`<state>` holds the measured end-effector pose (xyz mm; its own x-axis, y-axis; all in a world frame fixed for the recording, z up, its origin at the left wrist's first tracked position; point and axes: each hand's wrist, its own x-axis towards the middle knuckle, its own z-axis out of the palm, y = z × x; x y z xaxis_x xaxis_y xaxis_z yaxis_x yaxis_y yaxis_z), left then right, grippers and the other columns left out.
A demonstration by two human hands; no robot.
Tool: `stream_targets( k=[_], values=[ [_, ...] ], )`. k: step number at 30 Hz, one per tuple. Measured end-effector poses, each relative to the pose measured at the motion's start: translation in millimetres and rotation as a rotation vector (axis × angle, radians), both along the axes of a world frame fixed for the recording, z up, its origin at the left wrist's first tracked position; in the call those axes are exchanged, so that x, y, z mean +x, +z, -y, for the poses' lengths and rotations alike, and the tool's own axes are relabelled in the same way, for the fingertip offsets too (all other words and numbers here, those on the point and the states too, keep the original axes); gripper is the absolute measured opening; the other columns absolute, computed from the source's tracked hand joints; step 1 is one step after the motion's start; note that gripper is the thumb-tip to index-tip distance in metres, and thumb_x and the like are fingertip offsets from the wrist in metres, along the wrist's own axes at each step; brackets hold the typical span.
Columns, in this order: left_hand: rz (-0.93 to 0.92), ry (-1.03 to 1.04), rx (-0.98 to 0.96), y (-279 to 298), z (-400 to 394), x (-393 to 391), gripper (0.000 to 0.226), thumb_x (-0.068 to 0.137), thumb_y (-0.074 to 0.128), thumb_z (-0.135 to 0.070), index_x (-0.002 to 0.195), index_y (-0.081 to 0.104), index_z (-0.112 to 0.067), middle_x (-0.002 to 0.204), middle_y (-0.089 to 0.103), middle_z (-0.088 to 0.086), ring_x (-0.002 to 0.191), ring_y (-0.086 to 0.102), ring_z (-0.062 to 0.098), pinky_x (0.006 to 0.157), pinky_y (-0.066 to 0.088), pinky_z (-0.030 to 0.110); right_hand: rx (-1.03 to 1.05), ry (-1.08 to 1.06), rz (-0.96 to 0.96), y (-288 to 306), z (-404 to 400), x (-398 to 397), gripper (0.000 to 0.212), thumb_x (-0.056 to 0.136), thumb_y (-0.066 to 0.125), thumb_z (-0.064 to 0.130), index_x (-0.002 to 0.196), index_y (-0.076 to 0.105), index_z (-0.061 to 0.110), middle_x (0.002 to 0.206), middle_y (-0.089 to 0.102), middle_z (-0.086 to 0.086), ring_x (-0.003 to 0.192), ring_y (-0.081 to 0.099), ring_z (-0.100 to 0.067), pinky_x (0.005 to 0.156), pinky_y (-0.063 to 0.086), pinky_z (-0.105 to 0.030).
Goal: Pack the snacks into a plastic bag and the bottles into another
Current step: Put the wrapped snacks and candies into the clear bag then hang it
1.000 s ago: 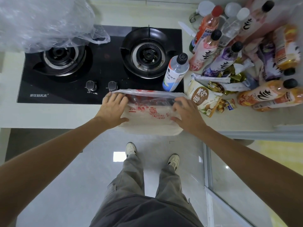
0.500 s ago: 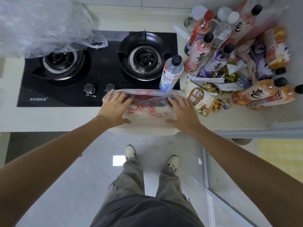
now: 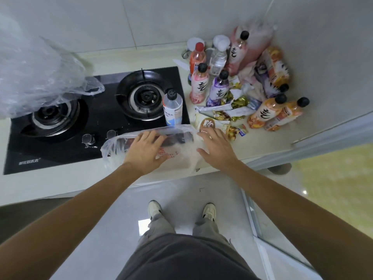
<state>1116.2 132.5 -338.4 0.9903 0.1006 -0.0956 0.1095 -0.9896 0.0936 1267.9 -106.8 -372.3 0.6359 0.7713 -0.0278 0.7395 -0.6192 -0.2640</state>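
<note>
while your feet stand on pale floor tiles below, your left hand and right hand both lie flat, fingers straight, pressing on the plastic bag, which rests at the counter edge just in front of the gas hob. nothing is gripped. the bag looks thin, limp and slippery; i judge you should pinch its rim to open it. just right of the hob lie crinkly, light snack packets. a white-labelled bottle stands on the hob's right edge. further right, bottles crowd the tiled corner, likely heavy. a second clear bag billows over the hob's left burner.
</note>
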Motion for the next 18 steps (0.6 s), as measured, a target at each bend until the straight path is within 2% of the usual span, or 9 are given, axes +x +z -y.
stream_targets(
  k=[3,7,12,16,18],
  values=[
    [-0.012,-0.008,-0.028,0.8,21.4,23.3,0.068,0.088,0.040,-0.067,0.137,0.053,-0.022,0.126,0.054,0.003,0.120,0.050,0.028,0.100,0.041,0.042,0.002,-0.083,-0.015,-1.5,25.6,15.4,0.049,0.093,0.055,0.043,0.135,0.056,0.019,0.141,0.051,-0.001,0.126,0.045,-0.027,0.108,0.039,-0.045],
    [-0.011,-0.042,-0.098,-4.2,53.9,53.9,0.055,0.093,0.052,-0.057,0.134,0.053,-0.020,0.127,0.054,0.005,0.121,0.051,0.030,0.098,0.044,0.044,-0.020,-0.196,-0.054,-5.9,62.9,34.9,0.039,0.092,0.059,0.033,0.127,0.057,0.016,0.135,0.052,-0.004,0.125,0.046,-0.029,0.100,0.046,-0.047],
    [-0.053,-0.023,-0.180,-10.9,96.5,93.0,0.057,0.097,0.048,-0.055,0.143,0.044,-0.020,0.138,0.048,0.006,0.129,0.046,0.028,0.102,0.046,0.046,-0.179,-0.242,-0.182,-13.8,93.1,60.1,0.056,0.093,0.064,0.024,0.146,0.043,0.015,0.155,0.038,-0.003,0.146,0.028,-0.026,0.113,0.042,-0.045],
    [-0.033,-0.075,-0.209,-17.9,121.1,136.4,0.052,0.096,0.054,-0.047,0.139,0.043,-0.019,0.138,0.046,0.005,0.122,0.048,0.028,0.094,0.049,0.046,-0.228,-0.237,-0.251,-23.5,101.4,80.7,0.068,0.093,0.063,0.020,0.154,0.033,0.016,0.164,0.028,-0.001,0.153,0.019,-0.027,0.116,0.040,-0.048],
    [-0.025,-0.071,-0.195,-23.7,126.5,160.4,0.060,0.094,0.058,-0.045,0.145,0.041,-0.020,0.145,0.042,0.004,0.130,0.044,0.028,0.098,0.049,0.048,-0.223,-0.208,-0.256,-31.2,102.2,89.2,0.073,0.093,0.064,0.019,0.157,0.029,0.016,0.167,0.022,-0.001,0.156,0.012,-0.026,0.115,0.039,-0.047]
  ],
)
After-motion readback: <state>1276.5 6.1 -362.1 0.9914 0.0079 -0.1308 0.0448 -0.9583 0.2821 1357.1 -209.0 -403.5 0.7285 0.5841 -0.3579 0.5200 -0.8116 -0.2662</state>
